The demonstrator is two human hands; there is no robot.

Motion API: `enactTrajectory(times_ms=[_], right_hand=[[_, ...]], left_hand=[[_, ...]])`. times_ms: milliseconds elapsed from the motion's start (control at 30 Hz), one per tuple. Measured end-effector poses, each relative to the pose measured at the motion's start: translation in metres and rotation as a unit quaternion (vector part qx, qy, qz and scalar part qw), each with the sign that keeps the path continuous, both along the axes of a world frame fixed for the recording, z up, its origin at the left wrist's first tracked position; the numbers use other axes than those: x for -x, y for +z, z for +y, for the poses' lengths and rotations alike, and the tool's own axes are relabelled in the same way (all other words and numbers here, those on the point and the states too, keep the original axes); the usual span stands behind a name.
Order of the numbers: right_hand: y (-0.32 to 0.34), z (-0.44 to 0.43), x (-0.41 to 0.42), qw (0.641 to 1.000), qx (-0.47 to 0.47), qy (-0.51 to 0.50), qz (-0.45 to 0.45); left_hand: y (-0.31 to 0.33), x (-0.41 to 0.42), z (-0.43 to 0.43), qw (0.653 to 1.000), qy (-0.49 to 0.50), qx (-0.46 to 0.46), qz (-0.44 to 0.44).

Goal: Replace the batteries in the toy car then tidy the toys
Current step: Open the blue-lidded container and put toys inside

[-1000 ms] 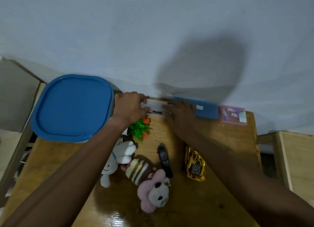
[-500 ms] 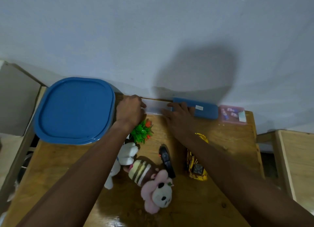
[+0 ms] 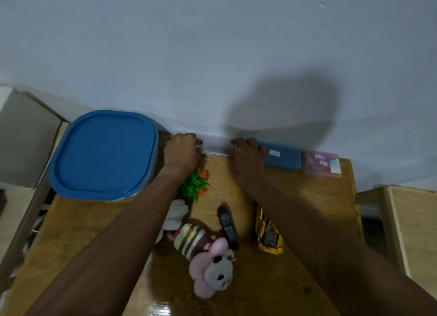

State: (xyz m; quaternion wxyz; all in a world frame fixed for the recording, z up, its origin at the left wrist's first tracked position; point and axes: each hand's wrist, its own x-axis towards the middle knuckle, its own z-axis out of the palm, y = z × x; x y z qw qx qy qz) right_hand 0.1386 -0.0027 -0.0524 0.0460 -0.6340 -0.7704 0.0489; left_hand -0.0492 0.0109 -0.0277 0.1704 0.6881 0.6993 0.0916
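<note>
Grip of left hand (image 3: 182, 152) and right hand (image 3: 246, 156) on 1 white box (image 3: 216, 147); 1 toy car (image 3: 270, 246)

I find the scene dim, with a cool, even cast. One large, soft-edged shadow (image 3: 283, 109) falls on the pale wall (image 3: 165, 43) above the right hand (image 3: 246, 156), which puts the light source behind the camera. Both forearms darken the desk (image 3: 319, 192) beneath them. A bright glare patch (image 3: 160, 312) sits on the varnish at the desk's near edge. The left hand (image 3: 181, 153), the right hand and the white box (image 3: 216, 147) between them are smeared by motion blur. Wide-angle distortion bows the desk's sides and the wall line. Fine detail is soft throughout.
</note>
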Motion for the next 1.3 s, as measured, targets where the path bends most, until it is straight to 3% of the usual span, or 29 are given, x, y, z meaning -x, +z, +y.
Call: enactTrajectory(times_ms=[267,400,467,600,733,900,1000,1300], right_hand=[[0.032,-0.02,0.013,0.986,0.005,0.003,0.166],[0.058,-0.04,0.057,0.934,0.021,-0.006,0.358],[0.069,-0.054,0.087,0.922,0.033,-0.012,0.386],[0.073,-0.069,0.153,0.919,0.115,-0.067,0.371],[0.072,-0.077,0.196,0.913,0.168,-0.129,0.347],[0.065,-0.09,0.226,0.893,0.156,-0.235,0.351],[0.07,-0.09,0.234,0.896,0.127,-0.256,0.34],[0.085,-0.077,0.239,0.942,0.123,-0.262,0.171]], left_hand=[[0.044,0.009,-0.031,0.992,0.074,-0.054,-0.083],[0.062,0.042,-0.048,0.986,0.105,-0.098,-0.088],[0.07,0.067,-0.054,0.982,0.118,-0.129,-0.075],[0.073,0.138,-0.062,0.978,0.167,-0.123,-0.039],[0.072,0.217,-0.067,0.977,0.214,-0.017,0.018],[0.061,0.28,-0.072,0.97,0.219,0.099,-0.024],[0.056,0.287,-0.07,0.976,0.193,0.087,-0.053],[0.057,0.295,-0.053,0.98,0.154,0.083,-0.093]])
